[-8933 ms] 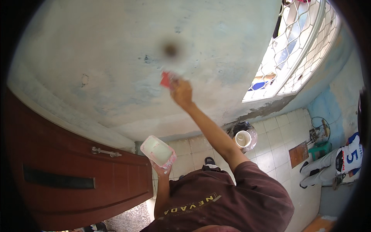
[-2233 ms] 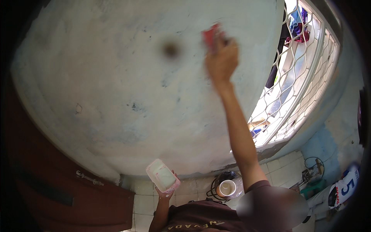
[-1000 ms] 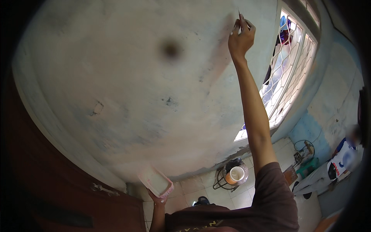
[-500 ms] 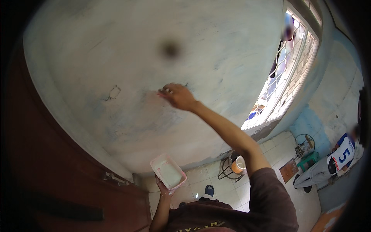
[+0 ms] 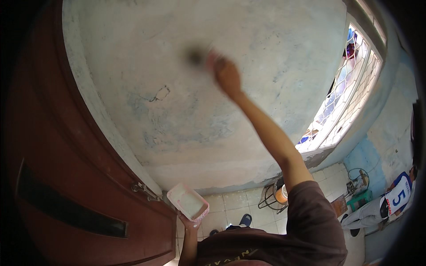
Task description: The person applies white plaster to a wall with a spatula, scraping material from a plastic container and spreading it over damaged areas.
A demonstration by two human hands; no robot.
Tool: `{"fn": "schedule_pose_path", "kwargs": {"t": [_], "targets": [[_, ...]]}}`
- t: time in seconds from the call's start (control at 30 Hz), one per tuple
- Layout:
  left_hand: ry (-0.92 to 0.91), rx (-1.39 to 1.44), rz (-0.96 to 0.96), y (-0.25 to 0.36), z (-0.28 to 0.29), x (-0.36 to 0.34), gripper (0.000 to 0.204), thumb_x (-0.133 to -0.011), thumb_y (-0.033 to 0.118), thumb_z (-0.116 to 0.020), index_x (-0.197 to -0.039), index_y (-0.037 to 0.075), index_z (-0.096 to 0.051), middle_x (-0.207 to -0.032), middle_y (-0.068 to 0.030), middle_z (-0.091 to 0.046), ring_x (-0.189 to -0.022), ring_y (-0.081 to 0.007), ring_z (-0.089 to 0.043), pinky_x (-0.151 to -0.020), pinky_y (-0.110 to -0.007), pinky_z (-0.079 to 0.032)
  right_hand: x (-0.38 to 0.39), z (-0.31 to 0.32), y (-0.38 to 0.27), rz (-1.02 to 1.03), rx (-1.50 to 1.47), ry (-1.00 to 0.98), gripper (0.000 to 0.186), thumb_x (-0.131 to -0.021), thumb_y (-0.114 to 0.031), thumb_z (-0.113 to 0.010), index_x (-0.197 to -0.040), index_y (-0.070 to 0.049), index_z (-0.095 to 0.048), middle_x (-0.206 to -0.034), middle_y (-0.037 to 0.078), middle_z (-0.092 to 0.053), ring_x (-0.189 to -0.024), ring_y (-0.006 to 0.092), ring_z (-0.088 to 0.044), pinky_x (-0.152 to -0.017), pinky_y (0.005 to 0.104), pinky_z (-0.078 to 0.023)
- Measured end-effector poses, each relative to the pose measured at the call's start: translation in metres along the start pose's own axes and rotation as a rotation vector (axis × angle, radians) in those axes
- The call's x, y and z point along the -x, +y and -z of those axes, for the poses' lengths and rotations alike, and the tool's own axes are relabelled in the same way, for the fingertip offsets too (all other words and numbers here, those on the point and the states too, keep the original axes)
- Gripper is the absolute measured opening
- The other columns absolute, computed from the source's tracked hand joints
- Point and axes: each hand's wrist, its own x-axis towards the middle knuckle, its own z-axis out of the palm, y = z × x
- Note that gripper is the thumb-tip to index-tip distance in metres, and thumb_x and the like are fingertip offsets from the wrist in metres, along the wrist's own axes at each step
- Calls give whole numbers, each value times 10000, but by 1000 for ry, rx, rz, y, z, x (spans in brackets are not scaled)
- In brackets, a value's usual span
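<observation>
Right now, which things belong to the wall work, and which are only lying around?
In use:
- right hand, raised against the plastered wall
- left hand, holding the pink tray

Lying about:
- brown door
- cup on a wire stand
- barred window
- green stool

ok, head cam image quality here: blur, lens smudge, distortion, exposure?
Head view: the right hand on the wall is motion-blurred, whatever it holds unreadable; a dark soft smudge sits beside it; the left hand and its pink tray are sharper; fisheye bends the door edge; the window is bright, nearly blown out; corners vignette to black.
</observation>
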Motion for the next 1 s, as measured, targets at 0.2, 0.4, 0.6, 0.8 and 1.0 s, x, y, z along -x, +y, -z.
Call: {"fn": "schedule_pose_path", "kwargs": {"t": [0.2,0.4,0.6,0.8,1.0], "targets": [[-86,117,26,28,16,-7,597,-969,530,-525,-1408,127,-559,-1317,-187,-638,-1147,-419,-643,-887,-647,-542,43,27,-71,324,-529,-401,289,-936,-130,-603,-1203,-123,-714,-1127,82,-730,-1003,267,-687,-896,423,-516],[-25,17,-94,17,-19,24,545,-942,483,-614,-1381,162,-599,-1371,-61,-644,-1233,-314,-624,-1053,-549,-504,-194,61,82,-202,61,327,247,-990,-132,-592,-1223,-98,-667,-1109,135,-695,-913,366,-652,-763,494,-527],[-103,41,-122,10,-18,24,531,-948,480,-611,-1367,154,-606,-1352,-57,-653,-1227,-306,-627,-1046,-538,-512,-189,18,87,-13,218,133,279,-984,-157,-538,-1232,-68,-633,-1075,144,-680,-920,339,-645,-777,491,-516],[9,-33,-171,0,-33,10,496,-992,483,-564,-1372,166,-593,-1342,-39,-650,-1228,-279,-622,-1042,-497,-518,23,-7,-45,611,-129,-365,522,-866,-122,-616,-1379,-36,-572,-1357,138,-592,-1252,325,-555,-1063,470,-445],[-51,-80,-276,5,-59,36,528,-971,501,-582,-1378,165,-592,-1363,-38,-638,-1238,-292,-612,-1058,-510,-504,-86,36,-16,391,-354,-407,514,-906,17,-524,-1368,-171,-649,-1340,83,-672,-1231,265,-608,-1094,427,-424]]}}
